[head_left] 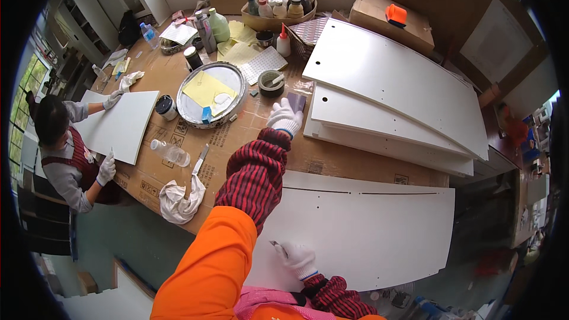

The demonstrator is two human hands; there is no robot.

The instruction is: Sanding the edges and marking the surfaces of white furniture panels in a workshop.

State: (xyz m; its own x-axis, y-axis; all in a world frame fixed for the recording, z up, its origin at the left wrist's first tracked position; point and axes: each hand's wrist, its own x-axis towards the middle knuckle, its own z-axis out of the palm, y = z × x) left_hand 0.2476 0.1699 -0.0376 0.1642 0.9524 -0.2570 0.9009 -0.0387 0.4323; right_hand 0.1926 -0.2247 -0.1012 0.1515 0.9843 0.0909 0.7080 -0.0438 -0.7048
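My left hand, in a white knit glove, reaches forward across the cardboard-covered table. Its fingers are closed on a dark purple-grey flat pad, which looks like sandpaper, beside the stacked white panels. Close to my body, my gloved right hand rests over a white panel. A small tool with a pointed metal tip, like a knife, sticks out of its closed fingers; the glove hides the rest. This panel has a long dark groove near its far edge and several small holes.
White panels are stacked at right. A round lid with yellow paper, a tape roll, a clear bottle, a putty knife and a white rag lie leftward. A co-worker handles another panel. Bottles fill a box behind.
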